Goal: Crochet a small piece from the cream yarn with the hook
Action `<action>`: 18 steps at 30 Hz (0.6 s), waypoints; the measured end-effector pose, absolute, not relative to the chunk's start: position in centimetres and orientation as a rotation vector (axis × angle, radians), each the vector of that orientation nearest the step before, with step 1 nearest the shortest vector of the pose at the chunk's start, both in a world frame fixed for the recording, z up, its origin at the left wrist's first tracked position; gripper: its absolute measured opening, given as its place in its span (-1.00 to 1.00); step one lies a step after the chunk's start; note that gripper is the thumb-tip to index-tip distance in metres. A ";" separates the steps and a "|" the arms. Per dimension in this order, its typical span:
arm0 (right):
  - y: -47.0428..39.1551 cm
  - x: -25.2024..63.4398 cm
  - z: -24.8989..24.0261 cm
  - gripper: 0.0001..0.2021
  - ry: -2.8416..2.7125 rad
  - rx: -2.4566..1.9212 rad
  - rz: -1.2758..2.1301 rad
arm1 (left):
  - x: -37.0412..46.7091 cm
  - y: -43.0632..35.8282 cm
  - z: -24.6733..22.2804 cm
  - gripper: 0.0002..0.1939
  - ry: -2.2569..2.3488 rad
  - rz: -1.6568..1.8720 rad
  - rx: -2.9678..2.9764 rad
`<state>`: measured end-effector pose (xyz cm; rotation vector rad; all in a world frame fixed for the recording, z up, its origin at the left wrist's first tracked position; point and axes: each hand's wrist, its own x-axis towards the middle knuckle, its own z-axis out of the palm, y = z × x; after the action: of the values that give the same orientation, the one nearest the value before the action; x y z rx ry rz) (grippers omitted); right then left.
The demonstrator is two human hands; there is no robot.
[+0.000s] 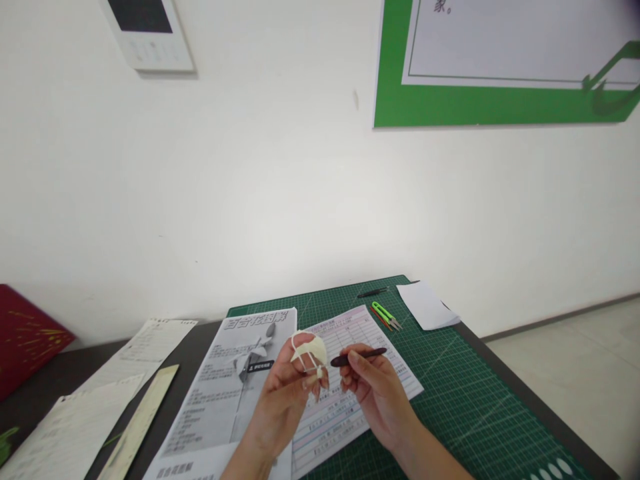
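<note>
In the head view, we look down at our two bare hands, taking clock directions from the cream curved piece (317, 348) between them. Our left hand (285, 387) has its fingers bent with the tips pinched together on this piece, a white strand (295, 341) looped over them. At three o'clock, our right hand (376, 383) clamps thumb and fingers around a dark brown, tapered, pen-like tool (341, 361); its near end sits just beside the piece, and we cannot tell whether they touch. A white printed form (333, 427) lies below on a green gridded cutting mat (490, 393). At two o'clock lie bright green thread snips (384, 312) and a plain white sheet (425, 307); at eight, a grey printed flower sheet (210, 400).
</note>
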<state>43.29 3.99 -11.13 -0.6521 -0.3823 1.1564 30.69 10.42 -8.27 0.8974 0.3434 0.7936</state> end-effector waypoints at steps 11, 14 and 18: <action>2.9 43.0 -11.5 -0.90 -0.832 -0.991 0.510 | 31.1 10.2 -9.3 -0.59 0.467 1.013 1.101; 2.5 42.7 -11.8 -0.70 -1.149 -0.996 0.196 | 31.5 9.9 -9.6 -0.60 0.471 1.025 1.057; 2.3 42.9 -12.1 -0.55 -1.349 -1.000 0.017 | 31.8 9.8 -9.6 -0.60 0.387 0.972 0.923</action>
<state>42.89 2.31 -12.12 -0.9997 -1.3495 0.0174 31.75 9.77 -9.55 0.9235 0.3865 0.9723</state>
